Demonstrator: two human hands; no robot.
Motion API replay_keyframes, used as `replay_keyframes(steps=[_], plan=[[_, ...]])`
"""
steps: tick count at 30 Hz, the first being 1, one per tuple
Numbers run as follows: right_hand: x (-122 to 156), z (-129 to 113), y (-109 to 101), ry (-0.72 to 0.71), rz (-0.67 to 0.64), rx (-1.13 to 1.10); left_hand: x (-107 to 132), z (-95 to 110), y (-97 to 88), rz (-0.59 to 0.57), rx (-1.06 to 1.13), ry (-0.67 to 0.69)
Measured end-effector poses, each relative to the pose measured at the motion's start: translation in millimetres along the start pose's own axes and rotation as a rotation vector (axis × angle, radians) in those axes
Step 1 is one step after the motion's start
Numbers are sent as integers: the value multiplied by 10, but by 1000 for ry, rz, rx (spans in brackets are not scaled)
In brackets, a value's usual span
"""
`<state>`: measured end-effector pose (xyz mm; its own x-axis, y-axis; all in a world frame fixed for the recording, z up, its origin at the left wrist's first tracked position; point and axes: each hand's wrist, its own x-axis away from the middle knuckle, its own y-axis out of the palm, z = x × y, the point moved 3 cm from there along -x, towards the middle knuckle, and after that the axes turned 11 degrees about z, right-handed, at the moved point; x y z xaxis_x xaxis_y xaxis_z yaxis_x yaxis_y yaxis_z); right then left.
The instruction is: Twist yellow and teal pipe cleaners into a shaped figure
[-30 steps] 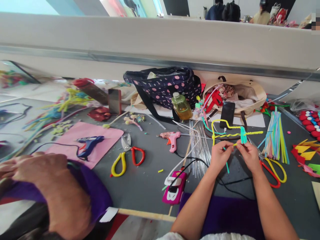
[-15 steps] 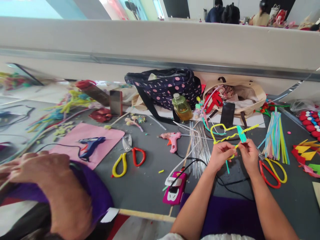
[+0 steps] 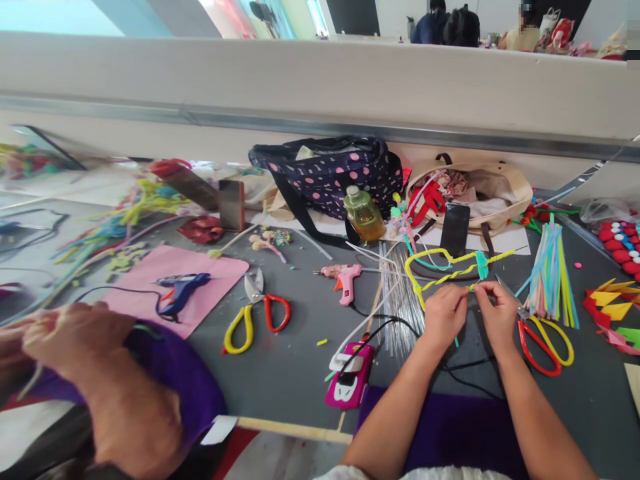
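A frame bent from twisted yellow pipe cleaner (image 3: 419,289) extends to the left above my hands, with a loose end pointing right. A turquoise piece (image 3: 481,265) is wrapped around it near the right side. My left hand (image 3: 445,310) is closed, pinching the pipe cleaner at its fingertips. Close beside it, my right hand (image 3: 496,308) pinches the same work with thumb and finger. The fingertips nearly meet and hide most of the gripped part. A green-turquoise end hangs below them. Scissors with red and yellow handles (image 3: 543,343) lie just right of my right hand.
Silver wires (image 3: 400,300), a pink glue gun (image 3: 346,279) and a magenta device (image 3: 351,377) lie to the left. Coloured pipe cleaners (image 3: 553,280) are bundled at right. A bottle (image 3: 364,215) stands behind. A co-worker's hands (image 3: 75,340) work at far left.
The yellow frame has tipped and swung left, its loop now lower and flatter. My left hand has turned slightly, its knuckles more upward. The co-worker's hands have shifted a little.
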<state>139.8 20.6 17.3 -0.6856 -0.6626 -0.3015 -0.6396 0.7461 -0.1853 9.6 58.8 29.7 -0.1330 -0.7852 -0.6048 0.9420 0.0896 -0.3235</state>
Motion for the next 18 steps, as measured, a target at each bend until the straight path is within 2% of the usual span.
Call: replay_keyframes(steps=[4,10,15,18], plan=[[12,36,10,34,-1,-33,13,0,16,-29,-66,81],[23,88,66,283,-33,-288,22,0,15,-33,-81,99],[14,109,95,376,-43,-379,19,12,11,-39,-54,73],[13,136,106,389,-59,-372,4,18,14,-39,15,-5]])
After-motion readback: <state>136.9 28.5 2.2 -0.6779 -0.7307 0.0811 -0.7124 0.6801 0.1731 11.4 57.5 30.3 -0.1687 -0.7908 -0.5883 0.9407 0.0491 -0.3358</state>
